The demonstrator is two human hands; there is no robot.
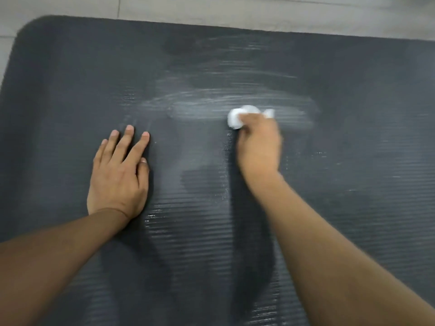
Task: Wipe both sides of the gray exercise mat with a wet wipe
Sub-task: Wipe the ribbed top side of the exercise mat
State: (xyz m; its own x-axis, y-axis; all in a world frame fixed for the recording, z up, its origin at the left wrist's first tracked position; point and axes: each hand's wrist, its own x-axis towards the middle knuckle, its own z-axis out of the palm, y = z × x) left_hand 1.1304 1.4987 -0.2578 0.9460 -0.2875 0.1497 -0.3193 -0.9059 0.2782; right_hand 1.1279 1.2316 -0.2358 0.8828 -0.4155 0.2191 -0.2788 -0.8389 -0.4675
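Observation:
The dark gray ribbed exercise mat (70,78) lies flat and fills most of the view. My right hand (259,144) grips a crumpled white wet wipe (237,117) and holds it against the mat at the middle; the hand is blurred by motion. Pale wet streaks run sideways across the mat above and beside the wipe. My left hand (117,172) lies flat on the mat to the left, palm down with straight fingers.
Light tiled floor (211,10) shows beyond the mat's far edge and past its rounded far-left corner (30,24). The mat runs out of view on the right and at the bottom.

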